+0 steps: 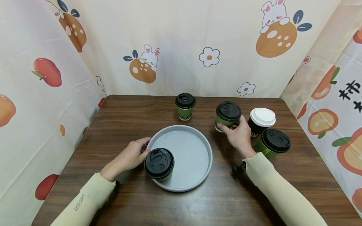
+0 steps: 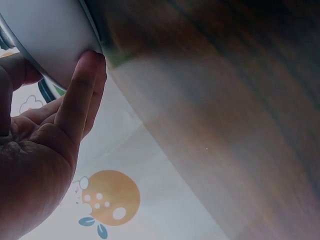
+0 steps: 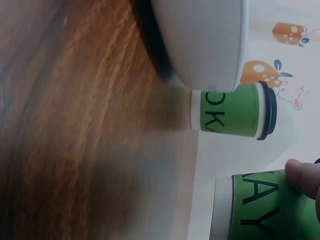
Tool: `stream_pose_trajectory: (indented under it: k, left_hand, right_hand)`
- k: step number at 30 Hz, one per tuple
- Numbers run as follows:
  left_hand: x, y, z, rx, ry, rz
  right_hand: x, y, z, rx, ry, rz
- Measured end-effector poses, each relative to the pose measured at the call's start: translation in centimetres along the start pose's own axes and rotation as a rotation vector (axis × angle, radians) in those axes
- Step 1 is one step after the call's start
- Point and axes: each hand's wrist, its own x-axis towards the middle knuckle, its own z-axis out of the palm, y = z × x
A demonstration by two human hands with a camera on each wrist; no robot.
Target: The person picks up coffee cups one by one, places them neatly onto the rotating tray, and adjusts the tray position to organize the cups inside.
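Observation:
A round pale grey tray lies on the table, and my left hand pinches its left rim. In the left wrist view the fingers press the tray's outer wall, with the thumb on the other side. A green paper cup with a black lid stands on the tray's front left part. Right of the tray, my right hand grips a green paper cup with a black lid. Its thumb lies across the green side, lettered "AY" in the right wrist view.
A small green cup with a black lid stands behind the tray. To the right are a black cup with a white lid and another black-lidded green cup, close to my right wrist. Printed curtains enclose the brown wooden table.

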Motion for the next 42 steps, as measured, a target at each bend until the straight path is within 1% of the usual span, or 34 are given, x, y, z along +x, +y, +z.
stream_pose_trajectory:
  k: [6, 18, 25, 29, 32, 38, 42]
  left_hand:
    - [0.0, 0.0, 0.0, 0.007, -0.002, 0.004]
    - [0.1, -0.1, 0.0, 0.006, -0.007, -0.008]
    - [0.1, -0.1, 0.0, 0.011, -0.009, -0.012]
    - [0.2, 0.0, 0.0, 0.012, -0.01, -0.01]
    - [0.1, 0.0, 0.0, 0.005, -0.011, -0.008]
    - [0.1, 0.0, 0.0, 0.002, -0.016, -0.008]
    - [0.1, 0.0, 0.0, 0.003, -0.017, -0.008]
  right_hand:
    - [-0.7, -0.8, -0.1, 0.023, -0.04, -0.014]
    - [-2.2, -2.2, -0.4, 0.107, -0.148, -0.075]
    - [-2.9, -3.1, -0.5, 0.145, -0.192, -0.11]
    - [-3.2, -3.4, -0.5, 0.175, -0.221, -0.113]
    - [-3.4, -3.4, -0.4, 0.197, -0.239, -0.131]
    - [-4.0, -3.7, -0.3, 0.15, -0.241, -0.181]
    - [-4.4, -4.0, -0.4, 0.142, -0.267, -0.191]
